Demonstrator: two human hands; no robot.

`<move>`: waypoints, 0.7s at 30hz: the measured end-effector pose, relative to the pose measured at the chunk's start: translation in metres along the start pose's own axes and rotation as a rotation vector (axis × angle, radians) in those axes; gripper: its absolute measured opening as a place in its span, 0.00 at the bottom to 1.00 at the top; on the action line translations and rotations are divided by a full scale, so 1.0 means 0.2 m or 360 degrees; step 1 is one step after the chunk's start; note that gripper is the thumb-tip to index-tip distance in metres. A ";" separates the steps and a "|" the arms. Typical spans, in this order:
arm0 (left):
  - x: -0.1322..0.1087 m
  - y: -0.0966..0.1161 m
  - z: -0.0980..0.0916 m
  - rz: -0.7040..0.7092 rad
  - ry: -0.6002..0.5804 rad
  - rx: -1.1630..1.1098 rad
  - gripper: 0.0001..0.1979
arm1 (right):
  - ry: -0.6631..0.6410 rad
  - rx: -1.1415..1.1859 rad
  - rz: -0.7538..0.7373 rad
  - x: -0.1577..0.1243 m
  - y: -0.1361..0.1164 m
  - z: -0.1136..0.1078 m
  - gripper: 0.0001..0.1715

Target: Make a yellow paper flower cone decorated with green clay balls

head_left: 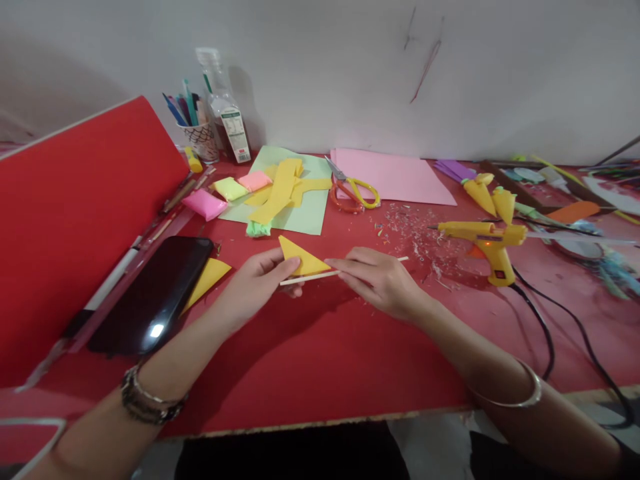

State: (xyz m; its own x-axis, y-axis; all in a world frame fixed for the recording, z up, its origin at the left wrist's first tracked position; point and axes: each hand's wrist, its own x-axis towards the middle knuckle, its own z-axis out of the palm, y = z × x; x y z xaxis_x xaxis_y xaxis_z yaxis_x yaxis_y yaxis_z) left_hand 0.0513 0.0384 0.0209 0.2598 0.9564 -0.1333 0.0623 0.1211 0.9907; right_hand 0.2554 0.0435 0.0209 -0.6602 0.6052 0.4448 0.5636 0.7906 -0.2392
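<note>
Just above the red table, my left hand [267, 277] pinches a yellow paper triangle [303, 257], its thumb lying on the front face. A thin pale stick [313, 277] runs along the triangle's lower edge and passes behind the fingers of my right hand [377, 279]. Those fingers are closed around the stick, close to the triangle's right corner; the stick's far end pokes out to the right. Whether stick and paper are joined, I cannot tell. Left of my left hand, another yellow paper piece [207, 281] lies partly under a black phone [155, 293].
A yellow glue gun [487, 241] with a lit orange light stands at right, its cord trailing forward. Scissors [355, 190], pink sheets [395, 177], yellow strips [283, 190] and clay packets [205, 204] lie behind my hands. A bottle [227, 120] and pen cup [203, 141] stand by the wall.
</note>
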 end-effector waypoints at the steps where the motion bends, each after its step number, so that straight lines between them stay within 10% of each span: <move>1: 0.00 0.00 0.00 0.0012 -0.0011 0.0027 0.08 | 0.0009 -0.0018 -0.0004 0.00 0.00 0.00 0.19; 21: -0.01 0.03 0.01 0.0134 -0.0101 0.0439 0.13 | 0.0120 -0.0469 -0.0003 0.00 -0.02 0.00 0.18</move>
State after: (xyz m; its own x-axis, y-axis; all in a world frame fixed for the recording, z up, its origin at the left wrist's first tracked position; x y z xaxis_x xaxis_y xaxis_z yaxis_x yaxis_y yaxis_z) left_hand 0.0523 0.0371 0.0273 0.3344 0.9404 -0.0612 0.2956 -0.0430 0.9543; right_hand 0.2526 0.0406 0.0214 -0.6290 0.5864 0.5103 0.6894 0.7242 0.0176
